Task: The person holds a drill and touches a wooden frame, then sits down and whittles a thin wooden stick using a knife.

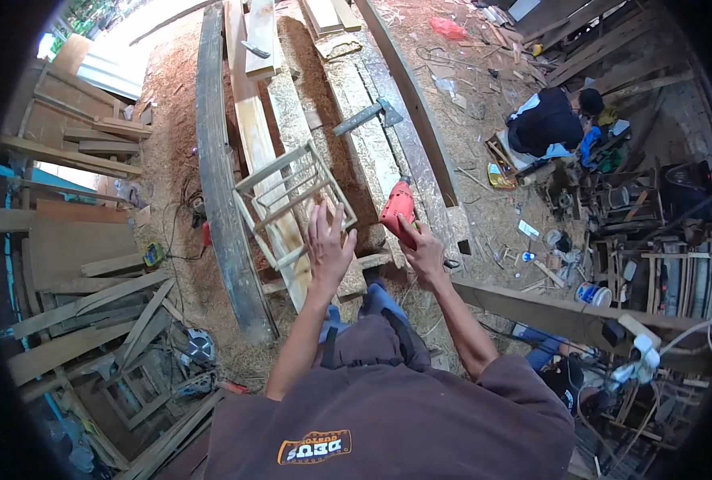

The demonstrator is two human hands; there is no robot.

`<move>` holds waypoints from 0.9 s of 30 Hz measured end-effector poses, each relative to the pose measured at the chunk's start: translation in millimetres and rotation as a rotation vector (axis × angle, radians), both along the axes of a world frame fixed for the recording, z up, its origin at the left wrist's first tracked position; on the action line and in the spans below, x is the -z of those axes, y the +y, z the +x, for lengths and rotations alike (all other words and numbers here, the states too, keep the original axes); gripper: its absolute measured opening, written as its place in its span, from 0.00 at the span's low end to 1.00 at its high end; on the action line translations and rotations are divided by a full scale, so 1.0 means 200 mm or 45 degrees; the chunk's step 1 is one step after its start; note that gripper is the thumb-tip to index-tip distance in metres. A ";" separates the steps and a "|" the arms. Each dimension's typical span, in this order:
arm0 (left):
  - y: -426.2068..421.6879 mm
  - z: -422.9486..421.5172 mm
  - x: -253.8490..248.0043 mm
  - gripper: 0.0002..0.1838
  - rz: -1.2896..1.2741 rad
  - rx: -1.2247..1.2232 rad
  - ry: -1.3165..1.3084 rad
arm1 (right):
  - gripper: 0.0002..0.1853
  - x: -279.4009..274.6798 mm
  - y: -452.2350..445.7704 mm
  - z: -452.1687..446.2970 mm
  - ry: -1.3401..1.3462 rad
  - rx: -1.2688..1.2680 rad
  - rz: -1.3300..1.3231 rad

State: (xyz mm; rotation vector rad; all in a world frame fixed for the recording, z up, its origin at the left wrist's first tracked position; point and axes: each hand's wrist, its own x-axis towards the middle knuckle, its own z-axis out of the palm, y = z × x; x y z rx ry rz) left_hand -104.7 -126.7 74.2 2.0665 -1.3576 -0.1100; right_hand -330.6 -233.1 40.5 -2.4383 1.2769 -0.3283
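- Sawdust-strewn workshop floor [173, 72] surrounds a desk of long, rough timber boards [356, 84].
- Right hand [426, 254]: fingers closed around the handle of a red, pistol-shaped power drill [398, 206]; its nose points forward, over the desk.
- Left hand [329, 250]: fingers extended, slightly parted, holding nothing visible; they overlap the near right side of a pale, rectangular wooden frame with crossbars [292, 205]; contact unclear.
- Frame lies on the desk, left of the drill.
- Grey hatchet with straight handle [361, 119] lies on the desk beyond the drill.
- Person in dark clothing [552, 124] crouches at right, apart from the desk.
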 end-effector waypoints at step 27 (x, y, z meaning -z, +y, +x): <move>-0.41 -0.34 0.27 0.34 0.456 -0.235 -0.325 | 0.40 1.38 -0.77 -0.09 0.223 0.066 -0.250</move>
